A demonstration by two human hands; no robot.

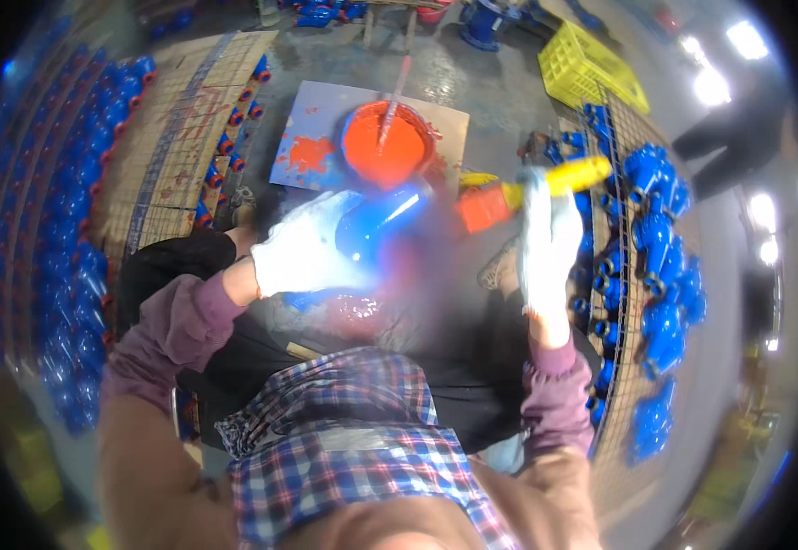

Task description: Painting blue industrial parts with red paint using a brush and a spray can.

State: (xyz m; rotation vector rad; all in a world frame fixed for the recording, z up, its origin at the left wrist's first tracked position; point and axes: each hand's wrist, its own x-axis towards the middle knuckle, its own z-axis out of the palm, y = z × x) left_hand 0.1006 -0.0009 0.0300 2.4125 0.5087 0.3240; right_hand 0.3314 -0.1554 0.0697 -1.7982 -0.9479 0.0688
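My left hand (303, 249), in a white glove, grips a glossy blue part (362, 229) shaped like a metal fitting. A smear in the picture hides its lower right end. Wrapped round a yellow-handled paintbrush (575, 176) is my right hand (548, 243), also gloved in white. The orange-red bristles (484, 210) point left toward the blue part and stay apart from it. Beyond both hands stands a bucket of orange-red paint (371, 151), with a stained stick (397, 87) leaning in it.
Under the bucket lies a paint-spotted board (449, 128). Many blue parts with red ends (128, 92) stand in rows at left, beside a cardboard-topped rack (165, 156). More blue parts (660, 238) lie on a mesh rack at right. A yellow crate (587, 69) stands at far right.
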